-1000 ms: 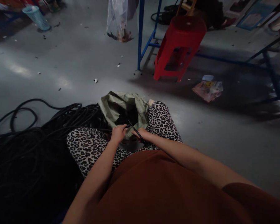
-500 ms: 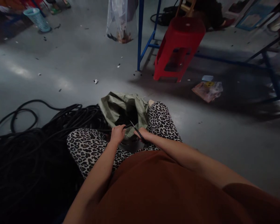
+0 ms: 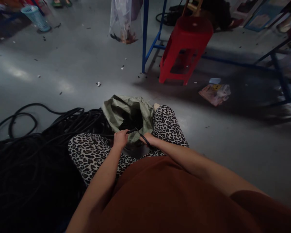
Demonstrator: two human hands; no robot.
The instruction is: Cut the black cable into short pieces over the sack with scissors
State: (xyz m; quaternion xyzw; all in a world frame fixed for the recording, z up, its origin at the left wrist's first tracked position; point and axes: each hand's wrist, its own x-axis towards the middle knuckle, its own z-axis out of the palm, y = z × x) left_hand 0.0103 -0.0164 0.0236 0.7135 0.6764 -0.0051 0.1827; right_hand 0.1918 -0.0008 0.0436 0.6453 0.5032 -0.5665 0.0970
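Note:
My left hand (image 3: 120, 139) is closed around a black rubber cord (image 3: 102, 134), whose end sticks out to the right over a green woven sack (image 3: 109, 110). In my right hand (image 3: 147, 138) is a pair of scissors (image 3: 145, 139) with dark handles. Its blades meet the cord near the cord's free end. The sack stands with its mouth open between my knees, and dark pieces (image 3: 131, 121) lie inside it. From my left hand the cord runs back over my left knee to a large tangled pile of black cord (image 3: 70, 121).
A red plastic stool (image 3: 184, 48) stands ahead beside a blue metal table frame (image 3: 145, 38). A clear plastic bag (image 3: 124, 24) hangs left of it. A crumpled packet (image 3: 215, 94) lies on the floor at right, a light-blue basket (image 3: 36, 17) at far left. Another person's foot (image 3: 234, 22) shows behind.
The cord's end has come between the scissors' blades, which were more plainly visible before. My left hand has shifted very slightly left.

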